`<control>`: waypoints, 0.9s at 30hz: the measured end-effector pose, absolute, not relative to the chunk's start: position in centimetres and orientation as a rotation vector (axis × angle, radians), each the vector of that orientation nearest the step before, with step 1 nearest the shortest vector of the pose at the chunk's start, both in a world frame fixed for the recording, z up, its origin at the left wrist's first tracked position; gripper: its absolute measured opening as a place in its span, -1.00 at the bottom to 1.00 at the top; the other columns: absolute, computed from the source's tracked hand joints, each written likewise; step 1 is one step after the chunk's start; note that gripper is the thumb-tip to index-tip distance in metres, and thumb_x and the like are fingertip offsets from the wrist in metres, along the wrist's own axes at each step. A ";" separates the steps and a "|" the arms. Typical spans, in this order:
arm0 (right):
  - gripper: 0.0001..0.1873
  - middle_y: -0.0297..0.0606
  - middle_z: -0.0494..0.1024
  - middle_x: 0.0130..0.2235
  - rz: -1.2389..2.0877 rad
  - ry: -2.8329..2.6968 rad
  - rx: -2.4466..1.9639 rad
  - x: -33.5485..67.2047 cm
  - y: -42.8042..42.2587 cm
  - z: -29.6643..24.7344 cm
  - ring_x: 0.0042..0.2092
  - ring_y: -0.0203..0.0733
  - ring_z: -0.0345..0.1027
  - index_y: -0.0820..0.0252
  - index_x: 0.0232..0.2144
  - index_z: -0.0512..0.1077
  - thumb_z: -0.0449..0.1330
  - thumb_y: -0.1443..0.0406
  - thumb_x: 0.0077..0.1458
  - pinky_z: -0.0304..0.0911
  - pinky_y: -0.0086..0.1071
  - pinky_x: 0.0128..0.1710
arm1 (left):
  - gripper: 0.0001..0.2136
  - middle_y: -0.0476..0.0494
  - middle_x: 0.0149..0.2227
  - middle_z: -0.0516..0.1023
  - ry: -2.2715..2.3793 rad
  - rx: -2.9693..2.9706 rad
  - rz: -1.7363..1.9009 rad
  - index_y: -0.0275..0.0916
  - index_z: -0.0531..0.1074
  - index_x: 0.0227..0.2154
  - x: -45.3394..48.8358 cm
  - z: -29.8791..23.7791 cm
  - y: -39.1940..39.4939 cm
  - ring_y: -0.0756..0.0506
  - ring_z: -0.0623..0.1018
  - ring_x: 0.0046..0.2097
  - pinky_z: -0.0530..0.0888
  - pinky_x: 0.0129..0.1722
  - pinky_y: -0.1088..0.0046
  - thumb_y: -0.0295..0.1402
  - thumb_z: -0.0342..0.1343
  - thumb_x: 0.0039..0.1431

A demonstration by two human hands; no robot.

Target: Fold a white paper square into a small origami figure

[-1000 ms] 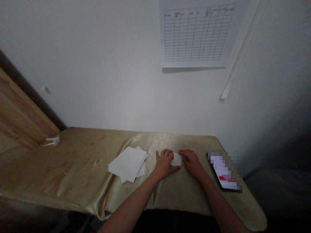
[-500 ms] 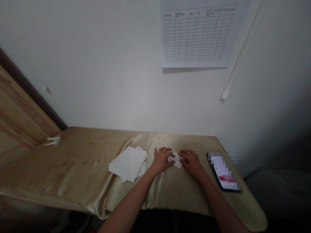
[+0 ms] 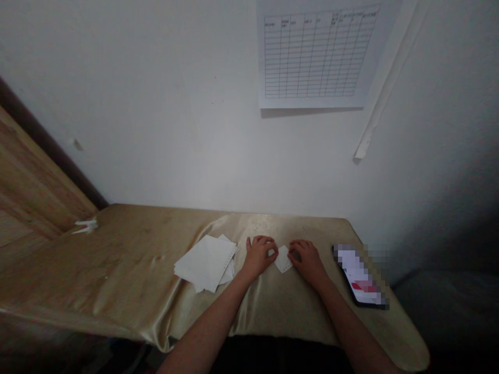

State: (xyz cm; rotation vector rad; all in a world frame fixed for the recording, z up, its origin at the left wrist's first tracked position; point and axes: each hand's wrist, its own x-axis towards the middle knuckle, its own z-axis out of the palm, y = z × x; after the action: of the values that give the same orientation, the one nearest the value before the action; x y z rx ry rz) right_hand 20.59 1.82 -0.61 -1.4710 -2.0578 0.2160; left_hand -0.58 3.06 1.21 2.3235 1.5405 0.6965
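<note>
1. Surface (image 3: pixel 132 249): across the lower half of the frame, under a shiny gold cloth (image 3: pixel 312 317). Cloth looks slick, so loose paper probably slides on it. Area below the front edge is too dark to make out.
2. Chart (image 3: pixel 312 65): on the wall, upper right. Top cut off by the frame; header text too small to read.
3. Paper stack (image 3: pixel 206 261): lower middle, left of the hands. Loose sheets, edges misaligned, row of holes down the right side. Count hidden by the top sheet. Should be light and bendy; lift by a corner.
4. Phone (image 3: pixel 358 275): lower right, screen lit. Display partly pixelated, content unreadable.
5. Left hand (image 3: pixel 258 255): at the small paper's left corner, thumb and index curled with tips close together. Can't tell if they pinch it.
6. Right hand (image 3: pixel 307 258): at its right corner, fingers bent inward, same doubt; tips hide that corner.
7. Small paper (image 3: pixel 283 259): between the hands, lower middle, lying as a diamond. Looks folded; layers can't be counted. Likely very light, stiffer than one sheet, easily creased or torn at the holes. Best hold: opposite corners, light pinch.
</note>
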 end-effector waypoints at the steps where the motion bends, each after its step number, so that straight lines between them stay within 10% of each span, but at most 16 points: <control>1: -0.90 -0.23 0.51 -0.01 0.209 -2.063 -1.474 20.5 1.8 -0.5 0.06 -0.05 0.27 0.06 -0.26 0.49 0.19 0.27 0.14 0.16 -0.15 0.10 | -0.91 0.07 0.07 0.51 1.549 2.317 0.693 0.02 0.54 -0.29 -0.6 1.2 3.1 -0.21 0.31 0.18 -0.14 0.25 -0.27 -0.31 0.25 0.14; 27: -0.75 -0.22 0.47 0.04 0.303 -2.126 -1.468 20.9 1.4 0.3 0.11 -0.04 0.25 -0.02 -0.18 0.56 0.30 0.20 0.02 0.14 -0.12 0.15 | -0.65 0.01 0.19 0.40 1.545 2.314 0.559 0.02 0.46 -0.14 -0.7 1.8 2.4 -0.31 0.18 0.30 -0.18 0.28 -0.29 -0.16 0.34 -0.02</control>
State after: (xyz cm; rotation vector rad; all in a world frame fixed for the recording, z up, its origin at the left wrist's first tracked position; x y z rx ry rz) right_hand 20.87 1.42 0.27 -1.4680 -2.1264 0.3032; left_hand -0.66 2.41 1.77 2.3145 1.5449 0.5587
